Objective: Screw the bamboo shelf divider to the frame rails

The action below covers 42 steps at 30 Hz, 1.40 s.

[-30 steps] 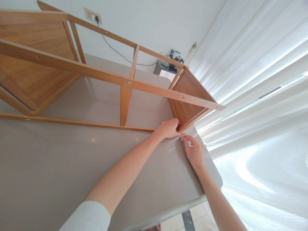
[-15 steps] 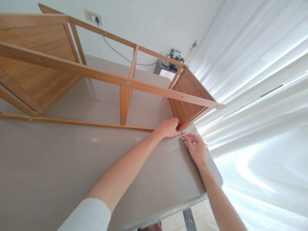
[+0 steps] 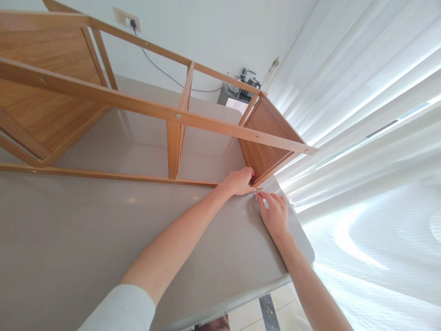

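Smooth grey table (image 3: 86, 230) spread wide between wooden frame (image 3: 148, 105) and near edge, corner rounded. Frame rested on it, straight rails, grained end panel (image 3: 260, 155) close to right edge. Left hand (image 3: 239, 182) closed fingers round frame's lower corner. Just beside, right hand (image 3: 276, 216) pinched small blurred metal piece (image 3: 255, 193) between fingertips.

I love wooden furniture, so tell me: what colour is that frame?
The wooden frame is orange-brown, best seen in the head view, the only one here.
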Available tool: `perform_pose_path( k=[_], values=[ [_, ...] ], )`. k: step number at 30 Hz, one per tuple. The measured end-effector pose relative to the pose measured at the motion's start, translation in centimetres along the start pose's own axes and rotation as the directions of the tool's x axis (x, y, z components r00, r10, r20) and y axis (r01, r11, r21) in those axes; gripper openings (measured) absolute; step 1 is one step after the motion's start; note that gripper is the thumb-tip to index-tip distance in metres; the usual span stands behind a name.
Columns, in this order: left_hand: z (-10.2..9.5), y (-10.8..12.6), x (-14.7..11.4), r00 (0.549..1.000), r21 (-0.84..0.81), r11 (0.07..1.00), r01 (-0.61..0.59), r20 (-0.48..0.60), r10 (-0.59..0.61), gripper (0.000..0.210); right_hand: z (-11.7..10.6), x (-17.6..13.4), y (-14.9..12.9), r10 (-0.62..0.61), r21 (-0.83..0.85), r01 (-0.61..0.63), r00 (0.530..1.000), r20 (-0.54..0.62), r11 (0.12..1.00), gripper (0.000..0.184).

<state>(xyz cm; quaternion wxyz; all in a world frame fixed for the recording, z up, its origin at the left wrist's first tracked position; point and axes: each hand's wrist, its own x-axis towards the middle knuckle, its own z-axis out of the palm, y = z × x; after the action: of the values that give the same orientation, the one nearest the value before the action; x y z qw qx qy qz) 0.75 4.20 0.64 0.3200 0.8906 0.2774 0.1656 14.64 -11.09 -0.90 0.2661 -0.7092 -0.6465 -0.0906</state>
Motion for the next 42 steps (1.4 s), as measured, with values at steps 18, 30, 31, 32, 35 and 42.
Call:
perform_pose_path(
  k=[18, 30, 31, 32, 35, 42],
  values=[
    [-0.2, 0.2, -0.2, 1.000, 0.010, 1.000, 0.000, -0.004, 0.000, 0.045, -0.6, 0.9, 0.6, 0.310, 0.265, -0.322, 0.947, 0.087, 0.909, 0.043],
    [0.0, 0.1, 0.1, 1.000, 0.023, 1.000, 0.000, 0.020, 0.000, 0.045, 0.0, 0.1, -0.1, 0.104, 0.069, -0.100, 0.993, -0.054, 0.993, 0.027],
    [0.0, 0.1, 0.0, 1.000, 0.026, 1.000, 0.000, 0.020, 0.000, 0.045, 0.0, 0.1, -0.1, 0.083, 0.051, -0.080, 0.995, -0.053, 0.995, 0.026],
    [-0.1, 0.1, 0.0, 1.000, 0.028, 1.000, 0.000, 0.020, 0.000, 0.044, 0.0, 0.1, -0.1, 0.065, 0.034, -0.063, 0.997, -0.050, 0.997, 0.026],
    [-0.1, 0.2, -0.1, 1.000, 0.032, 0.999, -0.002, 0.013, 0.002, 0.043, 0.1, 0.0, -0.1, 0.033, -0.002, -0.033, 0.999, -0.036, 0.999, 0.025],
    [0.5, -0.2, 0.2, 1.000, 0.031, 1.000, 0.000, 0.001, 0.000, 0.045, 0.4, 0.1, -0.2, 0.105, 0.061, -0.104, 0.994, -0.023, 0.993, 0.028]
  ],
)
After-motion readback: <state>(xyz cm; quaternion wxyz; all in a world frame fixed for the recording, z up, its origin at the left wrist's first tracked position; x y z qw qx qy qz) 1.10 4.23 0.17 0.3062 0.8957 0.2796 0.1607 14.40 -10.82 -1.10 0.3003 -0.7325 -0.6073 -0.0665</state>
